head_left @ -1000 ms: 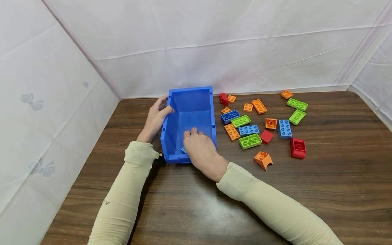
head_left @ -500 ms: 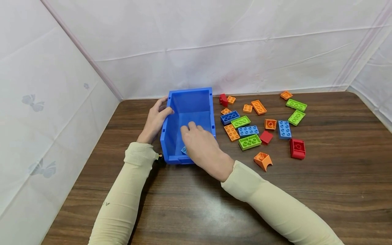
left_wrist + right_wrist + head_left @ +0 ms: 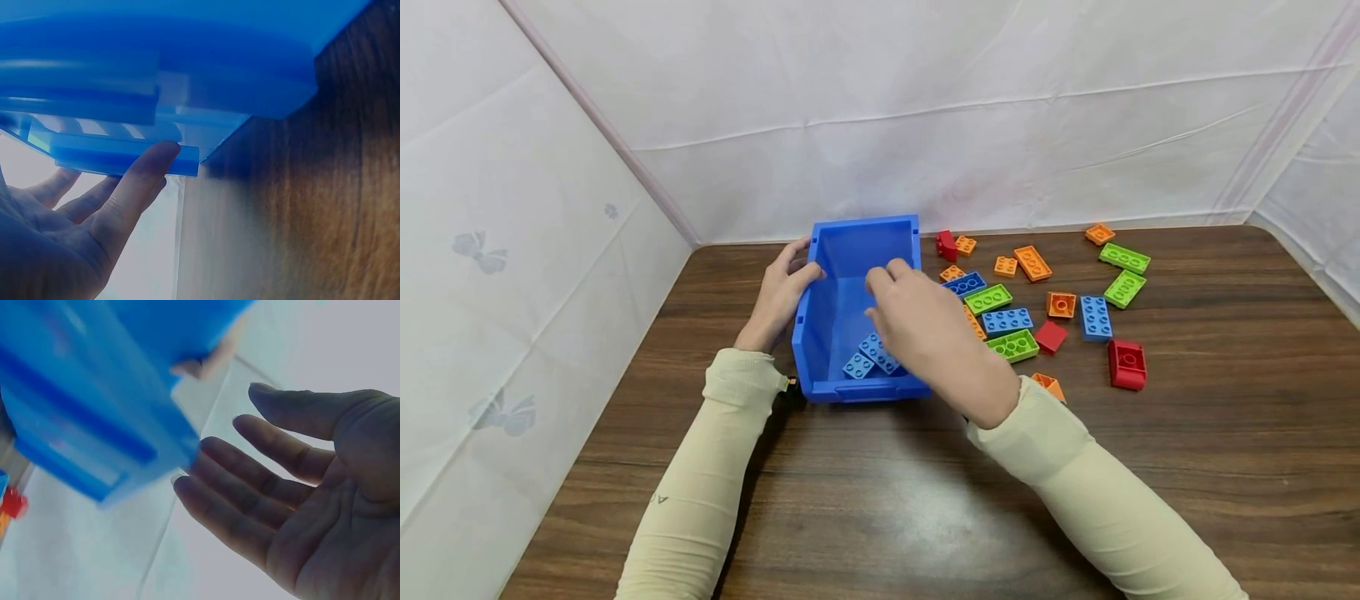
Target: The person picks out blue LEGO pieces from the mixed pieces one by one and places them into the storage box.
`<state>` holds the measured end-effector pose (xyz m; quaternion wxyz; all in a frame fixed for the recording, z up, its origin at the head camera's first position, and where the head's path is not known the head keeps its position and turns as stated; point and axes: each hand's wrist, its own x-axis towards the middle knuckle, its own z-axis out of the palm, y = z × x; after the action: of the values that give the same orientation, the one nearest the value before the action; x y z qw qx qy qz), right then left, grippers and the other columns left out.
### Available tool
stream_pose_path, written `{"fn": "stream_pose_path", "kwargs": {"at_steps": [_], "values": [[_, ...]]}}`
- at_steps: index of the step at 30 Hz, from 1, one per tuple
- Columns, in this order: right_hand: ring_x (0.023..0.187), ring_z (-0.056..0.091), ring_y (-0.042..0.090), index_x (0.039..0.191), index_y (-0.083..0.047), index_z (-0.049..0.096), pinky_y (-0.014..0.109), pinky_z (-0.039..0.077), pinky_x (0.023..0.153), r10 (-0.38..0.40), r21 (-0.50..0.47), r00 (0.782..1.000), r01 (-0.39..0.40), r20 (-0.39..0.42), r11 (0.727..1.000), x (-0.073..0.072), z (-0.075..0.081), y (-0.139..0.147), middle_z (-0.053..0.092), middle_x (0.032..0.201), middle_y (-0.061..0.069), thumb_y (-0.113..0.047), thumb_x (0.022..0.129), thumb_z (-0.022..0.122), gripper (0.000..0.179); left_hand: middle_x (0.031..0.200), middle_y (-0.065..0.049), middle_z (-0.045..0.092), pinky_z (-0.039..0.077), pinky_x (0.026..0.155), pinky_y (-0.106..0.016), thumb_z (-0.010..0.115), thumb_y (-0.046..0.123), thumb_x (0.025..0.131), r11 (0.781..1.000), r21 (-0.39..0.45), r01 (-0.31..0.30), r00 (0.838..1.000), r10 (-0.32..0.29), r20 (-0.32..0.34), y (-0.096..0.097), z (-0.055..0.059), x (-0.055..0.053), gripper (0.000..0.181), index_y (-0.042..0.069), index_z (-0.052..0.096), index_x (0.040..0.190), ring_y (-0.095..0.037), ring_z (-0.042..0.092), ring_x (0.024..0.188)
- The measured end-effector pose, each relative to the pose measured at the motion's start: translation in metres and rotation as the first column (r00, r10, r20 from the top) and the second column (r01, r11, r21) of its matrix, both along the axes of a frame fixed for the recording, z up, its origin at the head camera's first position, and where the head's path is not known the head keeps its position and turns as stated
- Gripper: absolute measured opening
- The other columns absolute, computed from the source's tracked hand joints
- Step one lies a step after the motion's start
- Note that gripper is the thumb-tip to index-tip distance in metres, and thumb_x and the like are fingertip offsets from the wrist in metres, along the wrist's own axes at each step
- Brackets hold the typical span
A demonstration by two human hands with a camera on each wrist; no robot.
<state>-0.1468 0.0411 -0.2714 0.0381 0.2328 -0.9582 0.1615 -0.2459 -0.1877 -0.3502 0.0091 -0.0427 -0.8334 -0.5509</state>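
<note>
My left hand (image 3: 778, 296) grips the left wall of a blue plastic bin (image 3: 803, 333), its thumb over the rim and fingers outside. The left wrist view has the thumb (image 3: 147, 172) bent over the bin's blue edge. Above the bin's right side hovers my right hand (image 3: 925, 325), holding nothing; the right wrist view has its fingers (image 3: 240, 494) loosely bent and apart. Inside the bin, near its front lip, lie a small light-blue building brick (image 3: 857, 366) and a longer light-blue brick (image 3: 877, 352), partly covered by the right hand in the head view.
Right of the bin, several loose building bricks are spread on the wooden table (image 3: 1225, 400), among them a light-blue brick (image 3: 1007, 322), a green brick (image 3: 1124, 289), a red brick (image 3: 1127, 364) and an orange brick (image 3: 1033, 263). A white cloth wall (image 3: 880, 108) stands behind the table.
My right hand has risen out of the bin and moved right, uncovering the light-blue bricks inside. The left hand stays on the bin's wall.
</note>
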Motion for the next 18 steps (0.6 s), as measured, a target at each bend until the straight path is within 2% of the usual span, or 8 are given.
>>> {"fn": "stream_pose_path", "kwargs": {"at_steps": [9,13,18], "values": [[0.097,0.065,0.027,0.130,-0.001,0.065,0.041,0.059,0.080,-0.098,0.028,0.992,0.096,0.083,0.995,-0.017,0.008,0.037,0.065,0.114,0.013,-0.026,0.102,0.073,0.038,0.156,-0.022,0.050,0.044,0.107,-0.068,0.060,0.023,0.097,1.000,0.000,-0.001,1.000,0.001,-0.003,0.000,-0.001,0.000,0.070,0.017,0.041,0.164,-0.047,0.051,0.139],[0.098,0.064,0.029,0.130,-0.001,0.064,0.045,0.057,0.082,-0.133,0.055,0.982,0.126,0.135,0.990,-0.025,0.009,0.052,0.067,0.112,0.013,-0.025,0.101,0.075,0.040,0.156,-0.022,0.050,0.045,0.107,-0.068,0.060,0.023,0.097,1.000,0.002,0.002,1.000,-0.002,-0.004,0.001,-0.001,-0.001,0.069,0.016,0.041,0.164,-0.047,0.051,0.139],[0.106,0.064,0.031,0.133,0.001,0.062,0.049,0.055,0.091,-0.150,0.071,0.961,0.136,0.233,0.988,-0.034,0.008,0.068,0.067,0.123,0.016,-0.025,0.100,0.076,0.045,0.156,-0.023,0.050,0.045,0.106,-0.067,0.060,0.022,0.097,1.000,0.007,0.006,1.000,-0.006,-0.005,0.001,-0.001,-0.001,0.070,0.016,0.041,0.164,-0.047,0.052,0.137]]}}
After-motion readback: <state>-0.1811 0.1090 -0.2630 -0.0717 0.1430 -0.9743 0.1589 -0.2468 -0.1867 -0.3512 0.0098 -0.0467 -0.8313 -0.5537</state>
